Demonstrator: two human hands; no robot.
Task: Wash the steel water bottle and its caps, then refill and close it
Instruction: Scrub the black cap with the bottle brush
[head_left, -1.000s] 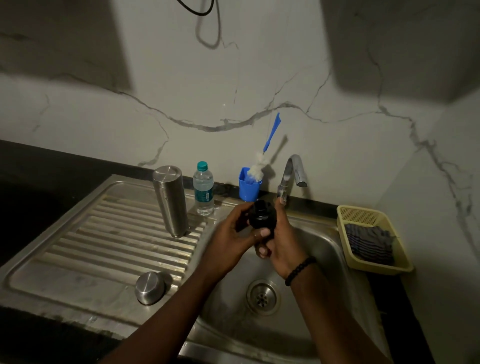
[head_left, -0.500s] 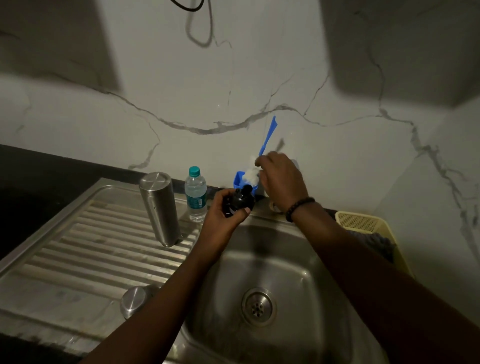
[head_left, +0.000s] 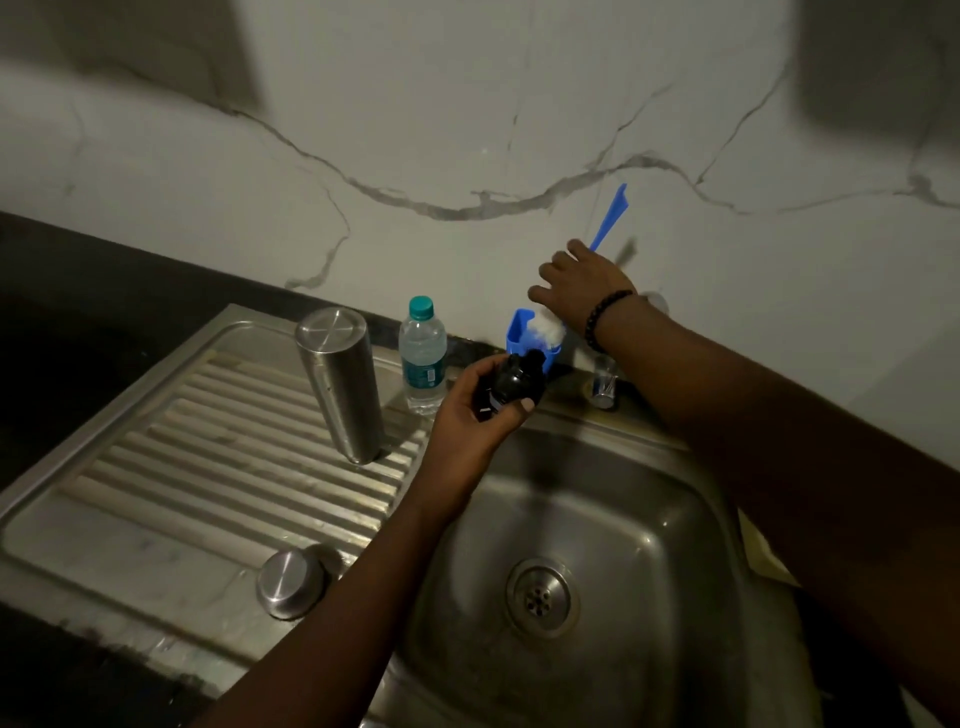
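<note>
The steel water bottle stands upside down on the ribbed drainboard. Its round steel cap lies near the drainboard's front edge. My left hand grips the black inner cap above the sink's back rim. My right hand reaches over the blue holder, fingers spread by the blue-handled bottle brush with its white bristles; whether it touches the handle is unclear.
A small plastic water bottle with a teal cap stands behind the steel one. The sink basin with its drain lies below my arms. The tap base shows under my right forearm. A marble wall rises behind.
My right hand let go of the black cap and rose to the brush in the blue holder. My left hand carried the cap up and back towards the holder. The camera tilted down and left.
</note>
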